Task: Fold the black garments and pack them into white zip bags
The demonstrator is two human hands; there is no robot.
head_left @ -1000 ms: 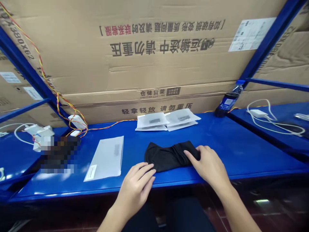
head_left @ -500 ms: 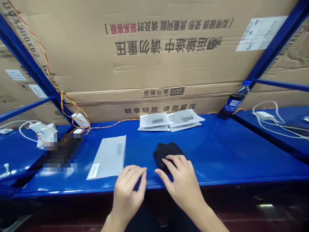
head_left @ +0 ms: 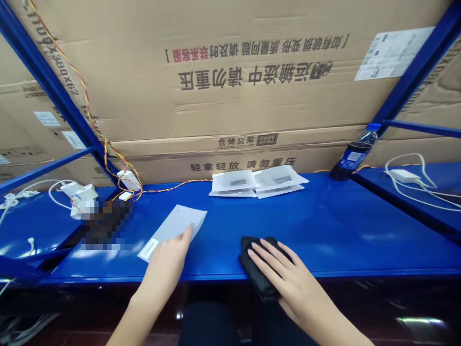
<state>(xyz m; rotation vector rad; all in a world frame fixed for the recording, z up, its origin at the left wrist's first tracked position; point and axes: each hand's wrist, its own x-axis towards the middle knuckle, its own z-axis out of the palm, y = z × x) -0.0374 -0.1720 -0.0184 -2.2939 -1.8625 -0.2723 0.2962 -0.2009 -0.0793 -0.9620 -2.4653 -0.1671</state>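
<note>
A folded black cloth lies at the front edge of the blue shelf, partly hanging over it. My right hand rests flat on top of the cloth, fingers spread. My left hand reaches left and grips the near corner of a white plastic mailer bag, which is tilted and lifted slightly off the shelf. A white label shows at the bag's lower left end.
A stack of white packaged bags lies at the back of the shelf against large cardboard boxes. A dark bottle leans at the right upright. White chargers and cables sit left; another charger right. A blurred patch sits left.
The black cloth was folded from a wide strip into a small bundle and pulled to the front edge. My left hand left the cloth and took hold of the white bag, turning it.
</note>
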